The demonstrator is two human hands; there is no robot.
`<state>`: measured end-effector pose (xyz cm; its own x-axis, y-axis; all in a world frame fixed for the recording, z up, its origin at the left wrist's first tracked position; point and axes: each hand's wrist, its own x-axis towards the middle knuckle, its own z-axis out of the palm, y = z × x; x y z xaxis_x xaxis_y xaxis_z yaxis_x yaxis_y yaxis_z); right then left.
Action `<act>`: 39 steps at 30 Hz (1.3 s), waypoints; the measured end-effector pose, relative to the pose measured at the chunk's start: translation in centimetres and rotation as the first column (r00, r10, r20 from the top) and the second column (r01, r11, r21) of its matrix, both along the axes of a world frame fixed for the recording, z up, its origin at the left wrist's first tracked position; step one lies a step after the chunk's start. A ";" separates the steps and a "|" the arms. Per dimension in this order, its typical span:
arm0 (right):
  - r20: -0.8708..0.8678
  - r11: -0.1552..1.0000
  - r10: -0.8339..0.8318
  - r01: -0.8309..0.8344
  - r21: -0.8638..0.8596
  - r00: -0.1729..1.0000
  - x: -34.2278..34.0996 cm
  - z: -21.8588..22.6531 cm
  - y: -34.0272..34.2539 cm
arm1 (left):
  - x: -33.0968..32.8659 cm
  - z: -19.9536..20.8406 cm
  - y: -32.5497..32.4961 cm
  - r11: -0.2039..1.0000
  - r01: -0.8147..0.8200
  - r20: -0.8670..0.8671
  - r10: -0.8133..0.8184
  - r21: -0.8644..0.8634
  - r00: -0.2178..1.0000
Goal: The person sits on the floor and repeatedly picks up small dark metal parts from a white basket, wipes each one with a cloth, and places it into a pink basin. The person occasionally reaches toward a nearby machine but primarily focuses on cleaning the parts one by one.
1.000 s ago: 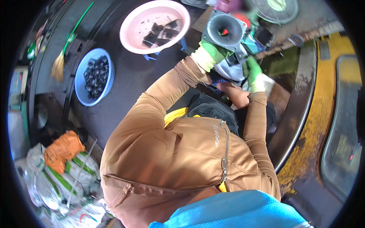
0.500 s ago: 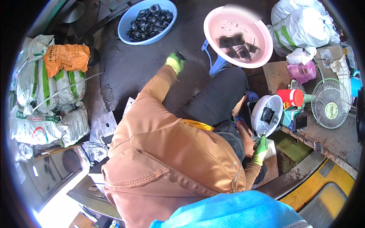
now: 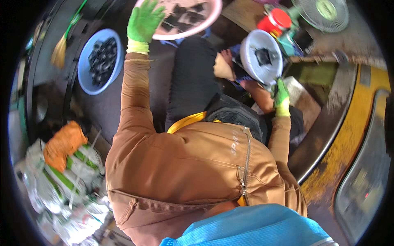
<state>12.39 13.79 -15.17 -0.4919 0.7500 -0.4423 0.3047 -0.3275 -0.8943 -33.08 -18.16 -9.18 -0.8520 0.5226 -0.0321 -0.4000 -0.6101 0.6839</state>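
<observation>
My left hand (image 3: 144, 23), in a green glove, is raised at the left rim of the pink basin (image 3: 213, 15). Its fingers are spread and nothing shows in them. Several black moulded pieces (image 3: 193, 17) lie in that basin. At the lower rim of a white basket (image 3: 256, 73) is my gloved right hand (image 3: 282, 97), its fingers closed around something small that I cannot make out. A black piece (image 3: 263, 56) rests in the basket. To the left, a light blue basin (image 3: 90, 87) holds a heap of small black parts (image 3: 102, 61).
A red container (image 3: 276, 21) and a green fan (image 3: 325, 12) stand beyond the basket. White sacks (image 3: 53, 186) with an orange bag (image 3: 65, 143) are stacked at left, below a broom (image 3: 60, 52). A yellow machine edge (image 3: 334, 172) curves along the right.
My left hand has gone from the floor area beside the blue basin to the pink basin's rim; the dark piece it held no longer shows in it. The view has shifted. My right hand stays by the basket.
</observation>
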 end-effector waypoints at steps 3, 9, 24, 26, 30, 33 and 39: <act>-0.070 0.994 -0.091 0.086 -0.073 0.993 0.5 0.9 -0.2 | 6.5 0.7 11.2 0.795 0.606 -0.260 -0.588 -0.016 0.766; -0.259 0.913 -0.345 0.258 -0.317 0.902 0.9 0.6 0.7 | 20.2 -2.9 29.2 0.381 0.251 -0.379 -0.924 -0.890 0.058; -0.201 0.849 -0.524 0.489 -0.198 0.828 0.8 -0.5 0.7 | 24.6 -7.1 36.1 0.543 -0.164 -0.565 -0.808 -0.824 0.165; -0.172 0.914 -0.403 0.405 -0.021 0.899 0.5 -0.4 0.4 | 25.0 -3.1 32.9 0.761 -0.030 -0.737 -0.616 -0.648 0.278; -0.274 0.899 -0.028 0.144 0.414 0.961 -1.2 0.9 -2.2 | 27.2 3.5 26.3 0.862 0.067 -0.798 -0.493 -0.503 0.347; -0.653 0.953 0.037 0.169 0.250 0.757 -2.3 2.8 -4.3 | 29.5 6.4 22.3 0.877 0.129 -0.740 -0.461 -0.462 0.490; -0.800 0.972 -0.018 0.199 0.128 0.600 -3.8 6.7 -7.3 | 32.3 8.8 18.8 0.858 0.132 -0.649 -0.468 -0.496 0.600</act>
